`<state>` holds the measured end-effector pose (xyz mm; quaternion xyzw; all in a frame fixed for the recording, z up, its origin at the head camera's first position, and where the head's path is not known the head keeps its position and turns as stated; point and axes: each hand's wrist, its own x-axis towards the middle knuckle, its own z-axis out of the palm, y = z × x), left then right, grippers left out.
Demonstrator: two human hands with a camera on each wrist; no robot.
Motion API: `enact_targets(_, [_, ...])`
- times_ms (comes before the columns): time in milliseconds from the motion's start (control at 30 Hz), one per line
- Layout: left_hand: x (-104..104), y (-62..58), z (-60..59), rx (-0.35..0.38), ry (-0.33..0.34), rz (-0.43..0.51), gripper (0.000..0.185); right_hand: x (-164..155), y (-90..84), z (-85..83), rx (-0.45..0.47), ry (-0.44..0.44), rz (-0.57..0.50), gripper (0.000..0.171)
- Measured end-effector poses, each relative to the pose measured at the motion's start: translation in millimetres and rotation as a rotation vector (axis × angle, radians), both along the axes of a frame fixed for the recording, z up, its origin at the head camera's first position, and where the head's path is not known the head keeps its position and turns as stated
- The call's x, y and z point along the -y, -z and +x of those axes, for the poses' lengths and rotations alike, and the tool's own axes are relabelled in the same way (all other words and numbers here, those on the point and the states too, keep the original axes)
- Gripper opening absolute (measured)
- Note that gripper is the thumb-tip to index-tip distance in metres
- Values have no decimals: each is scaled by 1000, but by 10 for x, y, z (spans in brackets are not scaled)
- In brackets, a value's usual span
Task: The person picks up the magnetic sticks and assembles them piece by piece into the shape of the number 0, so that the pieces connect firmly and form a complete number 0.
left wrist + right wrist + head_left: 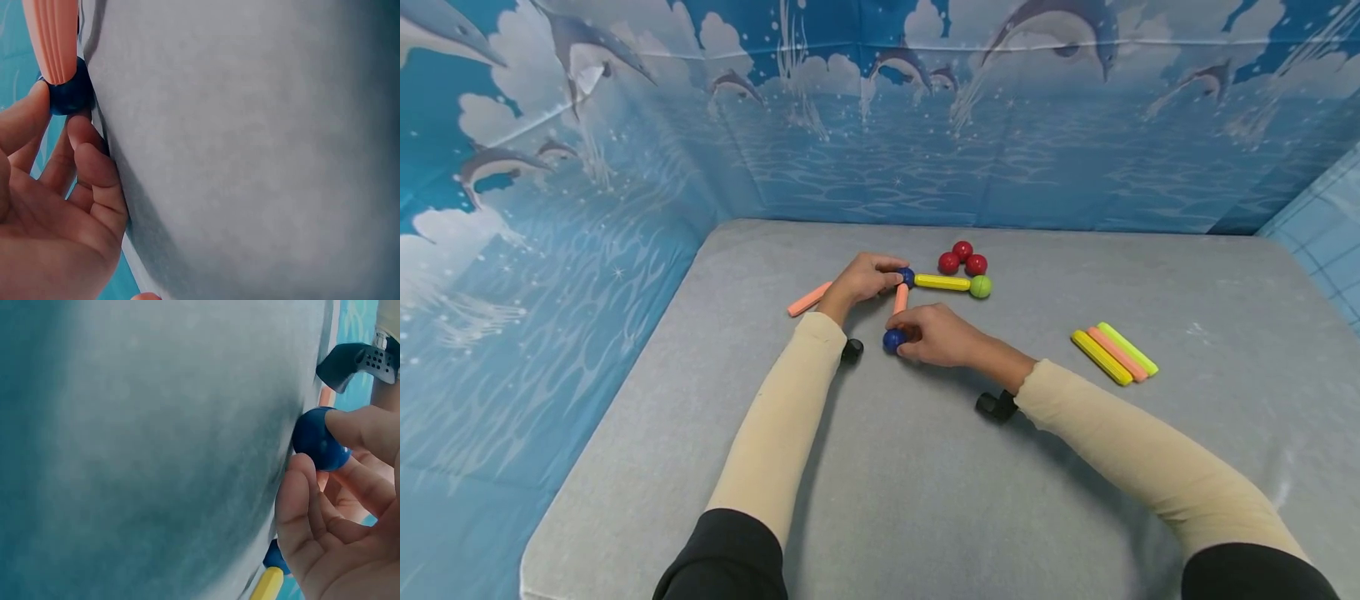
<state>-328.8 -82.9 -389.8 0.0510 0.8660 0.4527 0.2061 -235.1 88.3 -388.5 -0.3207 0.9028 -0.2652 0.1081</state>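
Note:
My left hand (pixel 863 278) pinches a blue ball (pixel 907 276) between thumb and fingers; the left wrist view shows an orange ribbed stick (pixel 55 44) meeting that ball. Nearer to me, a second blue ball (pixel 893 340) is held between the thumb and fingers of my right hand (pixel 942 335). Between the two balls runs the orange stick (pixel 901 298), its near end partly covered by the right fingers. From the far blue ball a yellow stick (pixel 942 283) reaches right to a green ball (pixel 981 287). In the right wrist view, the held blue ball (pixel 317 439) hides part of the orange stick.
Three red balls (pixel 949 263) sit grouped behind the yellow stick. Another orange stick (pixel 808 300) lies partly behind the left wrist. To the right, a yellow stick (pixel 1101 357), an orange one (pixel 1117 354) and a lime one (pixel 1127 348) lie side by side on the grey table (pixel 880 483).

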Motion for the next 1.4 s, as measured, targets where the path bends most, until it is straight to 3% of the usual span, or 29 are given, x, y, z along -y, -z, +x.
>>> enact_targets(500, [7,23,-31,-29,30,-44,37,-71,-15,-58,46,-78,-22,41])
enact_targets(700, [76,29,15,-62,50,-49,44,-161,-29,-125,99,-23,-32,45])
enact_targets(1000, [411,-226,123,-130,27,-150,41,-383,-100,-352,8,169,-53,35])
enact_targets(1200, [701,-392,193,-203,123,-214,38,-392,-190,-505,-39,167,-86,34])
enact_targets(1400, [928,-390,297,-240,152,-231,36,-308,-196,-632,-49,156,-71,33])
